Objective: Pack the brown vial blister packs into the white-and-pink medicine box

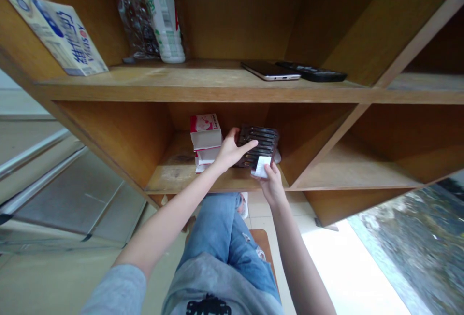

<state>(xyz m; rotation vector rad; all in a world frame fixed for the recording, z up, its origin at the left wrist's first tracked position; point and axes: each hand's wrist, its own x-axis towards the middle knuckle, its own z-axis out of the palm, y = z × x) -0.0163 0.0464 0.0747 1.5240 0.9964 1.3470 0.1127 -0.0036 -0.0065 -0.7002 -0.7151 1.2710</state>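
Observation:
A dark ribbed pack (266,137), seemingly of slim black pieces lying in a row, is held at the middle shelf opening. My left hand (232,151) grips it from the left, thumb stretched across its face and the other fingers mostly hidden behind. My right hand (271,179) pinches a small white paper or label (261,166) at the pack's lower edge. Whether that white piece is fixed to the pack, I cannot tell. Just left of my left hand stands a stack of pink-and-white boxes (206,134).
On the shelf above lie a phone (270,69) and a black remote control (313,71). A white-and-green bottle (165,20) and a Vitasoy carton (68,39) stand to the left. Wooden dividers (329,146) bound the compartment. My legs are below the shelf.

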